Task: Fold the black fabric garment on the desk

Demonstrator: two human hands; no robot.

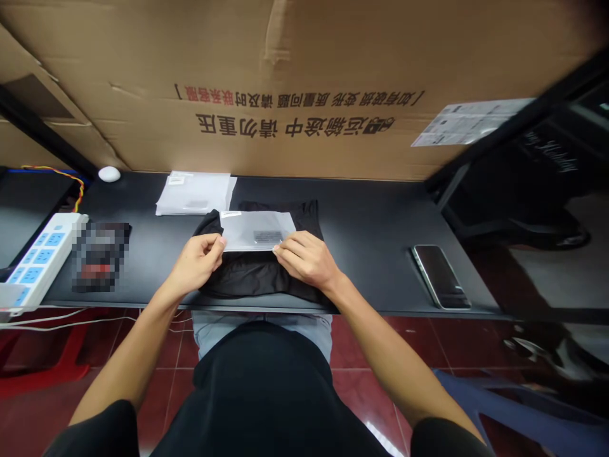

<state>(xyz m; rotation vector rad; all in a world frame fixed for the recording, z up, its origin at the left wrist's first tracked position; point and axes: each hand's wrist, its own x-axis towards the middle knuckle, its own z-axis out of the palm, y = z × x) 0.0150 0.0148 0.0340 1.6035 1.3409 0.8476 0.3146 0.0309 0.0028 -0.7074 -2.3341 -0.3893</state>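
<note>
A translucent white plastic bag (257, 227) with a small printed block lies over black cloth (252, 276) near the front of the dark table. My left hand (200, 257) is closed at the bag's left edge, pinching there, with a dark bunch of the cloth just behind its fingers. My right hand (307, 257) pinches the bag's near right corner. Part of the cloth spreads out behind the bag and toward the table's front edge. Farther back on the left rests a stack of similar white bags (195, 193).
A large cardboard sheet (304, 57) stands along the back of the table (371, 254). On the right lies a phone (441, 277). To the left are a power strip (45, 257), a blurred-out item (99, 257) and a white rounded object (109, 174).
</note>
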